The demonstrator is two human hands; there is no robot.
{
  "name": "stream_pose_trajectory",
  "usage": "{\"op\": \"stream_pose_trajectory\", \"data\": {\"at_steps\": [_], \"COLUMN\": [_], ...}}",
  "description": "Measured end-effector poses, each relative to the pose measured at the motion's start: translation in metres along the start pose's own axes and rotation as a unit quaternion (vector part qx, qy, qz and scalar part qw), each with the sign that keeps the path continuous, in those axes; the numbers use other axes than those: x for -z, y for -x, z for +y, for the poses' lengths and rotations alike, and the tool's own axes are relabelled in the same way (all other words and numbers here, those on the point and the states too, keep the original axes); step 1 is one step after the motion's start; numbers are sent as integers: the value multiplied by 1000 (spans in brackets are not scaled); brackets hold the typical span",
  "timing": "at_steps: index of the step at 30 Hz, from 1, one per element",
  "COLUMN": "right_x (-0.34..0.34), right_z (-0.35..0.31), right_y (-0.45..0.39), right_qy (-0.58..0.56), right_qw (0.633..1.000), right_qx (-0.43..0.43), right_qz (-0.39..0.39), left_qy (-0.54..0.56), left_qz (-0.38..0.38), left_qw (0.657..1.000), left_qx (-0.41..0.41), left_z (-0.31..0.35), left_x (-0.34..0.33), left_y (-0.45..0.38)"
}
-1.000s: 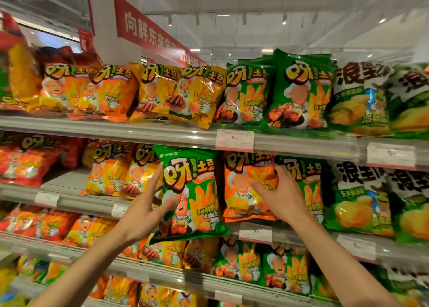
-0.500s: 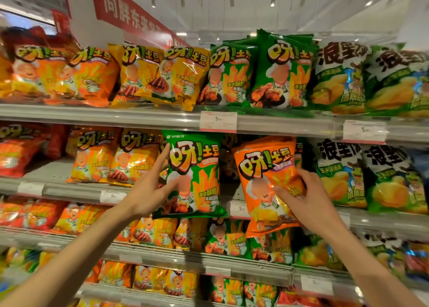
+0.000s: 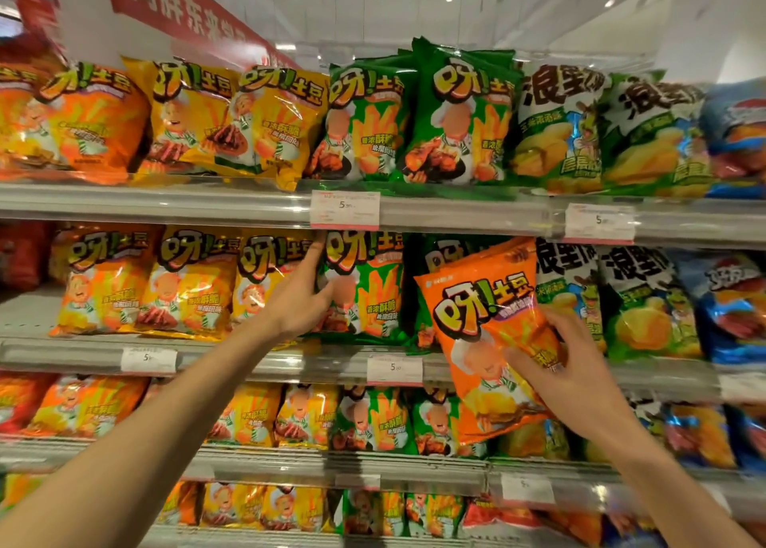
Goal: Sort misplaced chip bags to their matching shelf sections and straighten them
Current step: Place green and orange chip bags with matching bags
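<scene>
Pulling misplaced bag clear of green section: right hand [image 3: 574, 377] clamps lower right corner of glossy orange foil chip bag [image 3: 489, 332], tilted, off shelf. Left hand [image 3: 302, 298], fingers straight, presses green foil chip bag [image 3: 364, 286] just left of orange one. Next, likely: carry orange bag far left to orange row.

Grey metal shelving [image 3: 166, 205], four tiers visible, price tags [image 3: 345, 209] clipped to front rails. Top tier, left to right: orange bags [image 3: 83, 124], yellow bags [image 3: 232, 120], green bags [image 3: 414, 116], white-green bags [image 3: 601, 132], blue bags [image 3: 738, 132] at far right. Second tier: same colour order; lower tiers partly blurred
</scene>
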State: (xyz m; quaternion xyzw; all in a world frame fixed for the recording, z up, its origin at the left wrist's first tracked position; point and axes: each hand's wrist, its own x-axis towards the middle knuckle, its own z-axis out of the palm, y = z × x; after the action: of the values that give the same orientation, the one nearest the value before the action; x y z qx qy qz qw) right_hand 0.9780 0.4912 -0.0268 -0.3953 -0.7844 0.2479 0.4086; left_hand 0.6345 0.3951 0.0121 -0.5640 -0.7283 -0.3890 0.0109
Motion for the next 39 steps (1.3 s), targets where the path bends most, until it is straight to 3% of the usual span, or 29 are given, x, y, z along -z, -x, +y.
{"op": "stream_pose_trajectory", "data": {"at_steps": [8, 17, 23, 28, 31, 34, 39], "right_x": [-6, -10, -13, -16, -21, -30, -44], "right_z": [-4, -1, -1, -4, -6, -6, -6], "right_y": [0, -2, 1, 3, 4, 5, 9], "right_qy": [-14, -34, -49, -78, -116, -141, -185], "right_qw": [1000, 999, 998, 996, 992, 989, 982], "right_qx": [0, -6, -15, -34, -39, -33, -23], "right_qz": [-4, -12, -19, -21, -21, -21, -41], "left_qy": [2, -41, -146, -60, 53, 160, 225], "left_qz": [4, -58, 66, 101, -3, -97, -93], "left_qw": [1000, 997, 987, 991, 996, 981, 970], "left_qx": [-29, -3, -25, -69, -68, -49, -16], "left_z": [-11, -16, -15, 7, 33, 58, 71], "left_x": [-23, -36, -41, -38, -45, -54, -59], "left_y": [-11, -13, -3, 28, 53, 75, 93]}}
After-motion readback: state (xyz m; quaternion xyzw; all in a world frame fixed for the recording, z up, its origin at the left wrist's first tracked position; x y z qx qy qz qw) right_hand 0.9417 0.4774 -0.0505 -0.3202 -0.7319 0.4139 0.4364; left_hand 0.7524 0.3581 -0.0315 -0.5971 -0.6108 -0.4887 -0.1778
